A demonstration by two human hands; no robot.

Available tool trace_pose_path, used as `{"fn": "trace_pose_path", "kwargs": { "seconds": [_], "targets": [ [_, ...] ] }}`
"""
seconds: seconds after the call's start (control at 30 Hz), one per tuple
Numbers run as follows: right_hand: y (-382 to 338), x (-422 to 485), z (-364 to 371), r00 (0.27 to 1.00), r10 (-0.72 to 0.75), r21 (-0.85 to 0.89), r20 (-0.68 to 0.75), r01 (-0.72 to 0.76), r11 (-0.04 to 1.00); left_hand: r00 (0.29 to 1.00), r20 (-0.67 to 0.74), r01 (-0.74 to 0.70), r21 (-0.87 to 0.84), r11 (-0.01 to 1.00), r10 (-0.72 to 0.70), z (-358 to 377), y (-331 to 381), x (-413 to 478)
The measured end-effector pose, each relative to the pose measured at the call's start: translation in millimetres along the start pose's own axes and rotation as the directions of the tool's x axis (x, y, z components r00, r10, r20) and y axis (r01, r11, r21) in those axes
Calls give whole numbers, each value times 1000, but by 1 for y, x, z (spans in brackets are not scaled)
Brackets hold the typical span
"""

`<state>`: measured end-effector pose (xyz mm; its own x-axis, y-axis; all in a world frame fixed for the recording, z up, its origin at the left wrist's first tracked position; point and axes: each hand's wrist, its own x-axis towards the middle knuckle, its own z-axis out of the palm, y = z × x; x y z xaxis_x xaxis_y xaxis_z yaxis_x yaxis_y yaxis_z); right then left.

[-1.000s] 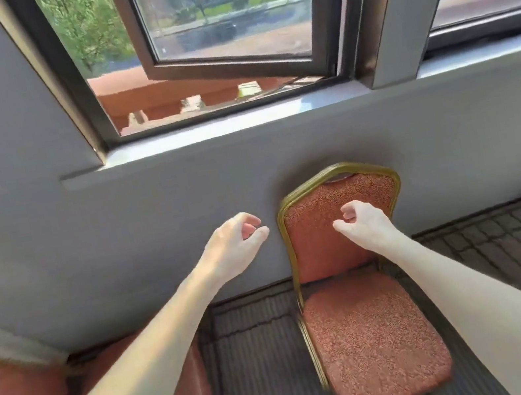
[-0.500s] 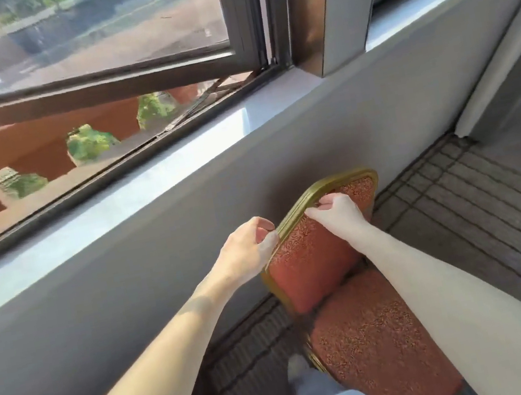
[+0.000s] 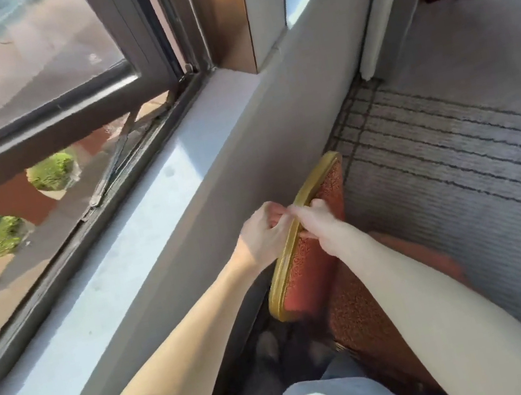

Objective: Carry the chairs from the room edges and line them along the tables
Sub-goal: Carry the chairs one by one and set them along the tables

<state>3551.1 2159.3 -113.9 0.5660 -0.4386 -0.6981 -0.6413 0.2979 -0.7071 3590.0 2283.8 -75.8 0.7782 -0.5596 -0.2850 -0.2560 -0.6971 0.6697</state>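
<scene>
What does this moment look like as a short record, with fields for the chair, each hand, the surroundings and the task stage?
chair: orange-red padded chair with a gold frame, standing by the grey wall below the window sill
left hand: left hand closed on the top rail of the backrest, on the wall side
right hand: right hand closed on the same rail, on the seat side
floor: grey carpet with dark grid lines
window: open window, tilted outward
task stage: chair gripped, not yet carried; no tables in view
</scene>
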Motion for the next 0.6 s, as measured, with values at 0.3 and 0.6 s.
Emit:
{"fn": "trace_pose_path", "kwargs": {
  "seconds": [0.3,0.6],
  "targets": [
    [-3,-59,-53,991,-78,-205,-107,55,977,925,189,-349,73,934,331,19,43,51],
    [34,-139,-171,949,-182,-208,-257,129,969,428,447,-903,175,393,785,103,167,45]
  ]
}}
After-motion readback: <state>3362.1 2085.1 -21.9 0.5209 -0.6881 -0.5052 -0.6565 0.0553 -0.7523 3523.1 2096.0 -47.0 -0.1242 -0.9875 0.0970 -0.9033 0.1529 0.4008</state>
